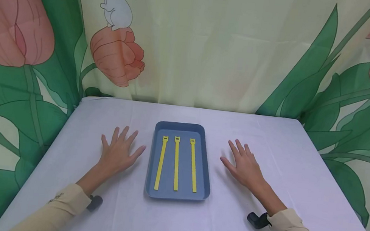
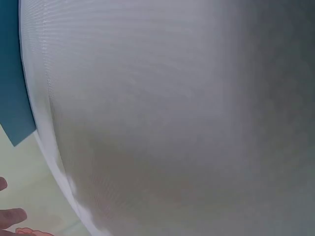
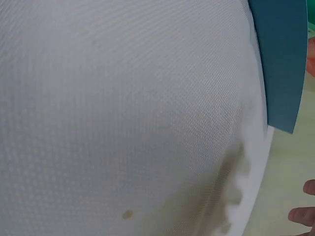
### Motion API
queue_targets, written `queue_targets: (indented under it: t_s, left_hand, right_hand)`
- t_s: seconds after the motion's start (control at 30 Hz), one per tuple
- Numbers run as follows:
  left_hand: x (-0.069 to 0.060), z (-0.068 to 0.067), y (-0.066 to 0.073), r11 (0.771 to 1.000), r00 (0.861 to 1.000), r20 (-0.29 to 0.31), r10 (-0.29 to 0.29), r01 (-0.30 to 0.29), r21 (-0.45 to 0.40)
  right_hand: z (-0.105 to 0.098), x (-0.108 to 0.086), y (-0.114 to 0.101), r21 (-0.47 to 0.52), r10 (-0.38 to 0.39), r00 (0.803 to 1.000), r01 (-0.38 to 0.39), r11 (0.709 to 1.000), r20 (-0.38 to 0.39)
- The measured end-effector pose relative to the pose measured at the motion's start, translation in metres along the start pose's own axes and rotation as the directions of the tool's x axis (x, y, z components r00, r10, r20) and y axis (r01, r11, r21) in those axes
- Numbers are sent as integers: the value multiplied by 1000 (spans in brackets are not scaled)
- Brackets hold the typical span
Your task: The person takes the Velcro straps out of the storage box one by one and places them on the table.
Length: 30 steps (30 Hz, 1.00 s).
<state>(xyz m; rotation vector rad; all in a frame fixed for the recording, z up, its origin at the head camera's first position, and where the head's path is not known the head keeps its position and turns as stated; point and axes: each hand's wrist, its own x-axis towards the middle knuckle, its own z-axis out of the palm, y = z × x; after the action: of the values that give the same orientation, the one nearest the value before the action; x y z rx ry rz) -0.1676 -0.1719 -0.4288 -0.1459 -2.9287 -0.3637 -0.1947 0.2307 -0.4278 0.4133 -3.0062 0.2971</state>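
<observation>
In the head view a blue-grey tray (image 1: 184, 130) lies on the white table, holding three flat yellow straps with slotted heads, which look like cable ties. The left strap (image 1: 160, 162), middle strap (image 1: 176, 164) and right strap (image 1: 193, 166) lie side by side, slotted ends away from me. Left of the tray is my left hand (image 1: 117, 155), fingers spread and holding nothing. On the other side, my right hand (image 1: 245, 168) is spread too, with nothing in it. Neither hand touches the tray. Each wrist view shows the tray's side (image 2: 12, 78) (image 3: 283, 69) and a few fingertips.
A white cloth (image 1: 172, 228) covers the table. Behind it hangs a curtain (image 1: 213, 50) printed with tulips and a white animal. Dark wrist cameras stick out under the left cuff (image 1: 94, 203) and the right cuff (image 1: 258, 220).
</observation>
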Motion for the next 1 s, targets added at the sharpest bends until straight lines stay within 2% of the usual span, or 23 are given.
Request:
queue_targets:
  t_s: [0.13, 0.3, 0.43, 0.6, 0.77, 0.9, 1.0]
  left_hand:
    - [-6, -1, -5, 1000, 1000, 5, -18, 18, -21]
    - [-11, -3, -3, 999, 999, 38, -37, 38, -12]
    - [-8, -3, 2, 1000, 999, 39, -9, 10, -17]
    - [-5, -3, 6, 1000, 1000, 11, 24, -24, -19]
    - [-9, -3, 7, 999, 1000, 5, 12, -11, -30]
    - [-8, -2, 12, 997, 999, 0, 38, -38, -70]
    - [-6, 0, 18, 992, 998, -6, 60, -60, -111]
  right_hand:
    - [0, 5, -7, -5, -32, 999, 32, 999, -17]
    - [3, 8, -7, -14, -115, 990, 115, 993, -81]
    - [2, 3, -1, -17, -162, 974, 161, 987, -161]
    - [0, -2, 5, 1, -176, 949, 182, 983, -262]
    - [3, -2, 4, 10, -183, 946, 193, 981, -267]
    - [5, -2, 3, 12, -195, 941, 206, 979, -277]
    - [6, 0, 1, 20, -190, 944, 203, 979, -269]
